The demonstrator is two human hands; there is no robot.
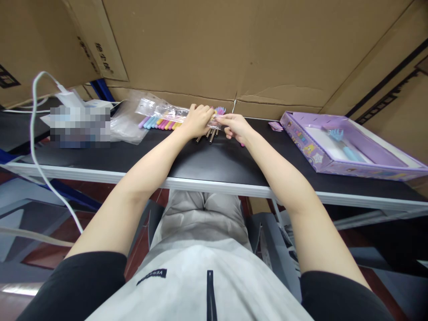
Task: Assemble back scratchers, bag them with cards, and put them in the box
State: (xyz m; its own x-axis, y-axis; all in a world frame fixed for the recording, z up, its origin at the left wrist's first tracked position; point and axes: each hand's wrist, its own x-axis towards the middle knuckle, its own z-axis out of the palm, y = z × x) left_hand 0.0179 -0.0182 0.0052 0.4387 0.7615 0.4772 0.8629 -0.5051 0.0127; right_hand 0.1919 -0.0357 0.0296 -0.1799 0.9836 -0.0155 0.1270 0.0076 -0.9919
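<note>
My left hand lies over a clear plastic bag, its fingers bent down onto it near the open-looking end. With thumb and forefinger, my right hand pinches the same bag's edge. Under and beside the bag is a row of coloured handles in purple, blue, yellow and pink. Dark metal rods poke out below my hands, and pink and blue claw-shaped heads show just behind them; they look like back scratchers. My left fingertips are partly hidden.
A purple display box stands on the right, a blue claw-headed back scratcher inside. A small pink packet lies beside it. More clear bags and a white cable are on the left. Cardboard walls close off the table's back.
</note>
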